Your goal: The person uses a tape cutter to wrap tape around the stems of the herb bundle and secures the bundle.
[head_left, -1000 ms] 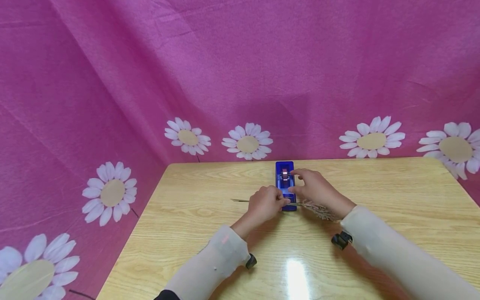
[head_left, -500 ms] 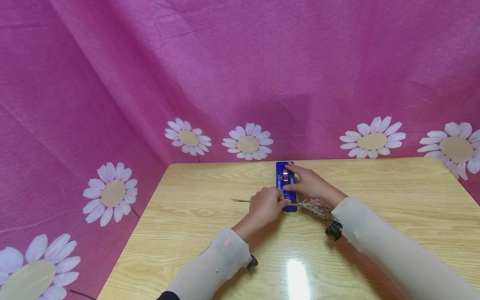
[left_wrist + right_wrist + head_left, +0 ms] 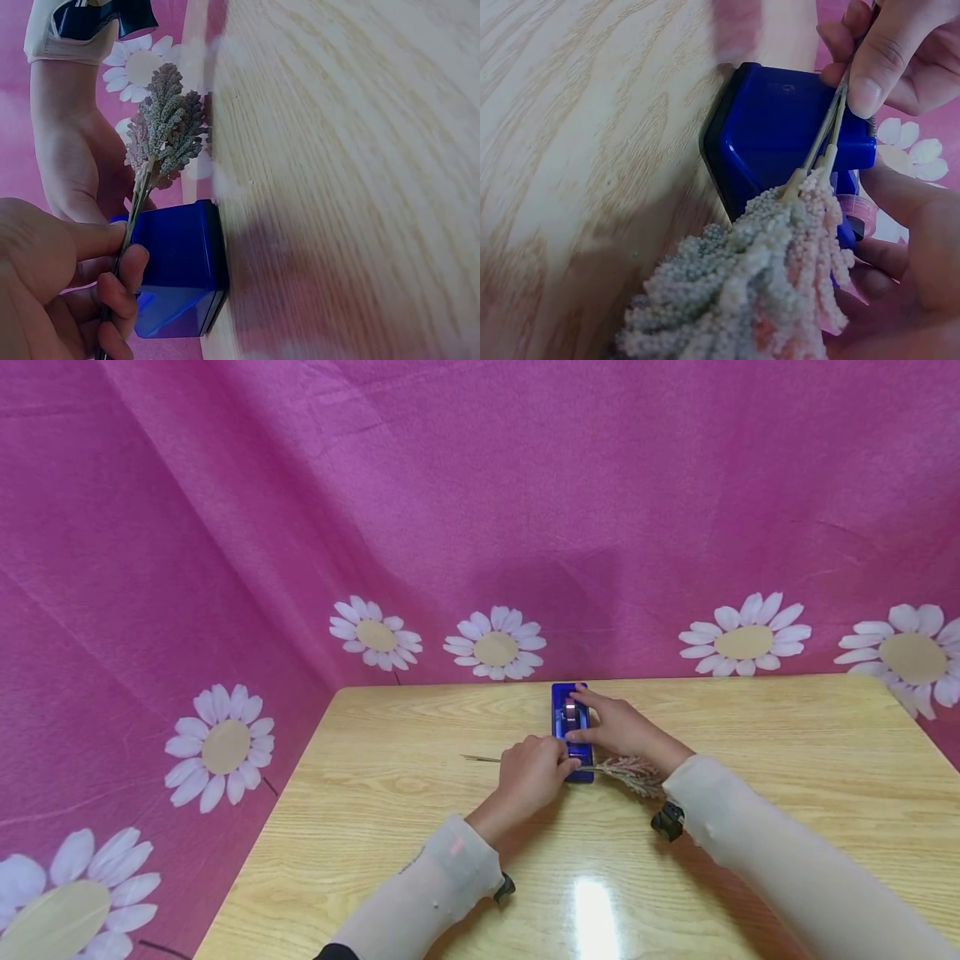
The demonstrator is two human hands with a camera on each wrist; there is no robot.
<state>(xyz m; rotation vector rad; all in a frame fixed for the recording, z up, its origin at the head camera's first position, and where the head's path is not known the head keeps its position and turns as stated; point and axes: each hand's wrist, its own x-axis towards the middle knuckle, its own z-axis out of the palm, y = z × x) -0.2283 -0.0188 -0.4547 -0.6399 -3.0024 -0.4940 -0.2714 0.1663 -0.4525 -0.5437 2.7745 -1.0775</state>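
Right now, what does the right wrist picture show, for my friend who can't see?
A bunch of dried flowers lies across a blue tape holder on a wooden table. The left hand pinches the stems; the right hand touches the pink tape roll.

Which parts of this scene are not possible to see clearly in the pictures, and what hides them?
- Head view: the middle of the dried flower stems is hidden under the left hand.
- Head view: the tape roll on the blue tape dispenser is too small to read, and the right hand covers its side.
- Left wrist view: the dispenser's top is cut off by the lower edge.
- Right wrist view: the flower heads block the right hand's grip.
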